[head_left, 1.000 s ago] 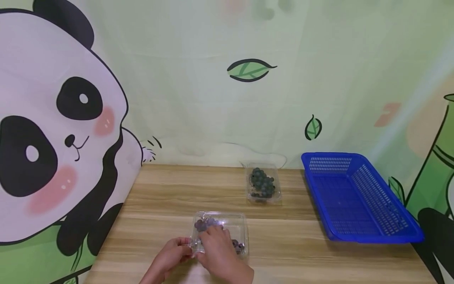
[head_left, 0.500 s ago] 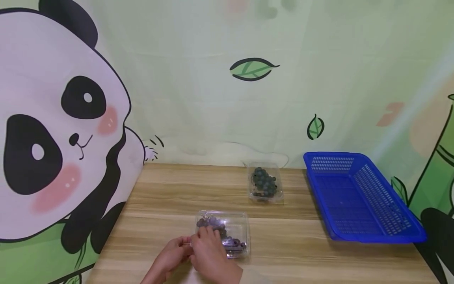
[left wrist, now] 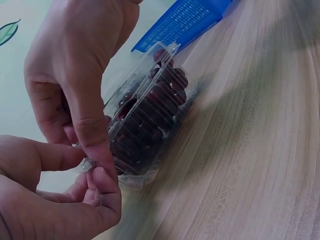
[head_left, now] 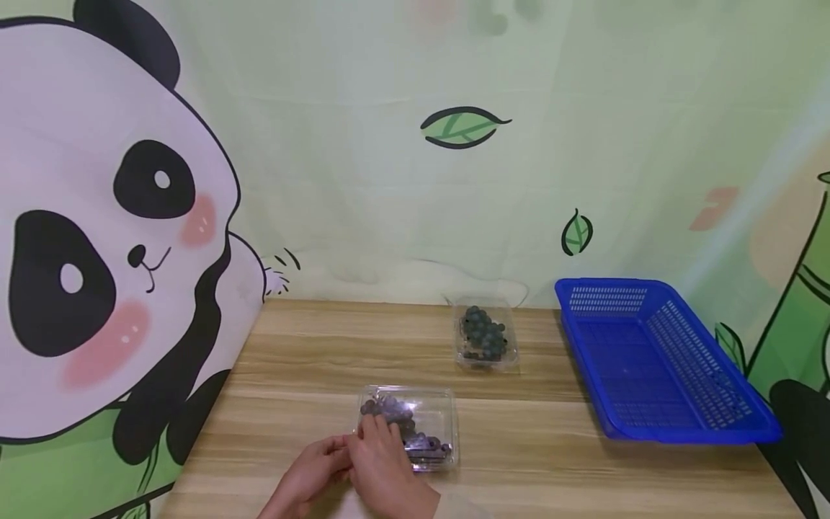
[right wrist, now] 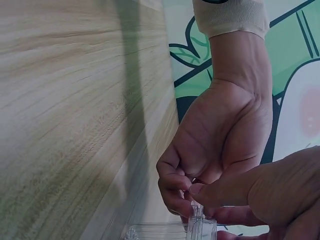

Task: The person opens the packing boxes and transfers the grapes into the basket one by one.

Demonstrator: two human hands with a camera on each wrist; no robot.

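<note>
The left hand (head_left: pixel 315 465) and right hand (head_left: pixel 387 465), close together, pinch the left edge of a clear plastic box (head_left: pixel 436 416) of dark grapes (head_left: pixel 426 442) on the table (head_left: pixel 311 353), near the person.

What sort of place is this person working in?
Possibly a small indoor set or staging corner, though I can't be sure: a pale green panda-print backdrop rises directly behind a light wood-grain table, which carries a slotted blue plastic basket and a clear rectangular plastic box of dark grapes.
</note>
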